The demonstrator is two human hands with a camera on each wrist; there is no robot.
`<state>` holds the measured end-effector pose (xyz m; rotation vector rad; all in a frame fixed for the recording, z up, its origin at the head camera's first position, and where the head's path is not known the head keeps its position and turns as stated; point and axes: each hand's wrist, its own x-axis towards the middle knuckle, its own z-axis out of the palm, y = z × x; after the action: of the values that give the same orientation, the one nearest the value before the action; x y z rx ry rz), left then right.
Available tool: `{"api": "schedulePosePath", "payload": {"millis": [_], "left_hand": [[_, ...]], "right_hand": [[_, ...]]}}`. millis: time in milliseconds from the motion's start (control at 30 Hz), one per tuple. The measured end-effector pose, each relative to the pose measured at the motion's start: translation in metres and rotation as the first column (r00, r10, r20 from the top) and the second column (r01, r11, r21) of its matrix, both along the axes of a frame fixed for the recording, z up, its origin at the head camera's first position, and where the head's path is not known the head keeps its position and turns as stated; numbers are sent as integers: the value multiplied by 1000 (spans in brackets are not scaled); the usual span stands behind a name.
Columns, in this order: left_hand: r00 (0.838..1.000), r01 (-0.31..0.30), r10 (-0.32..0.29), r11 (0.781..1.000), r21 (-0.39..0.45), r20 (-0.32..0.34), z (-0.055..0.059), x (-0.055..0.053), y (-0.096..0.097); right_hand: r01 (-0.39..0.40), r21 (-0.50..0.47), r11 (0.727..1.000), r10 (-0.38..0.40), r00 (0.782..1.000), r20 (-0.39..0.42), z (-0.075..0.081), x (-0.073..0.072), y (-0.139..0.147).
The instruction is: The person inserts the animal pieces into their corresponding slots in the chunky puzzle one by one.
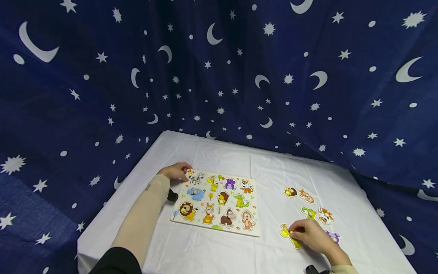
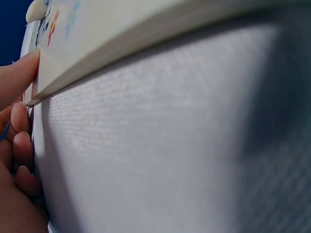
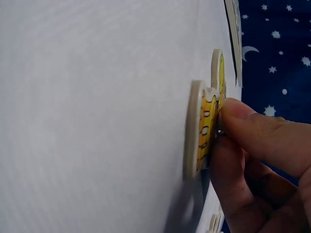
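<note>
On the white-covered table lies a pale puzzle board (image 1: 200, 207) with animal pictures, among them a zebra, an elephant and a lion. My left hand (image 1: 175, 171) grips the board's far left corner; in the left wrist view the thumb (image 2: 20, 75) presses its edge while the other fingers curl below. To the right of the board, my right hand (image 1: 312, 234) pinches a yellow giraffe puzzle piece (image 1: 296, 243) between thumb and fingers. The right wrist view shows this piece (image 3: 206, 126) edge-on, close over the cloth; the fingers hide part of it.
Loose animal pieces lie beyond and beside my right hand: a brown-and-yellow one (image 1: 290, 192), a monkey (image 1: 306, 196), a green one (image 1: 309, 213), an orange-and-white one (image 1: 326, 216) and a purple one (image 1: 333, 236). A dark blue star-and-moon curtain (image 1: 239, 68) surrounds the white tablecloth (image 1: 219, 148).
</note>
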<state>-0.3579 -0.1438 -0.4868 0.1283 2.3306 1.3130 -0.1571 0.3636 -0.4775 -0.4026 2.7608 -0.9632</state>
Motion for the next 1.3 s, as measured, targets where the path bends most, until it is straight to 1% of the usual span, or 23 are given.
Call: {"api": "schedulePosePath", "payload": {"millis": [133,367,533,667,900,1100,1200,1300], "left_hand": [[1000,3,-3,1000,-7,-5,-1,0,1],[1000,14,-14,1000,-24,-16,-1,2,1],[1000,11,-11,1000,-28,-19,-1,4,1],[1000,4,-4,1000,-22,-18,-1,3,2],[1000,5,-5,1000,-9,-24,-3,2,1],[999,22,-22,1000,-6,-33,-3,3,0],[999,21,-22,1000,-12,-36,-2,3,0],[1000,7,-7,1000,-15,-29,-3,1,0]], "right_hand": [[14,11,1000,-14,1000,-5,-2,0,-1],[7,5,1000,-7,999,-42,-3,-1,-4],[28,13,1000,-27,999,-39,-4,-3,-8],[42,16,999,-41,998,-53,-5,-3,-10],[60,-21,998,-61,997,-46,-5,-4,-16],[76,-28,997,-78,994,-73,-7,-6,-23],[79,-28,996,-81,993,-87,-7,-7,-26],[85,-15,996,-86,992,-95,-7,-8,-30]]}}
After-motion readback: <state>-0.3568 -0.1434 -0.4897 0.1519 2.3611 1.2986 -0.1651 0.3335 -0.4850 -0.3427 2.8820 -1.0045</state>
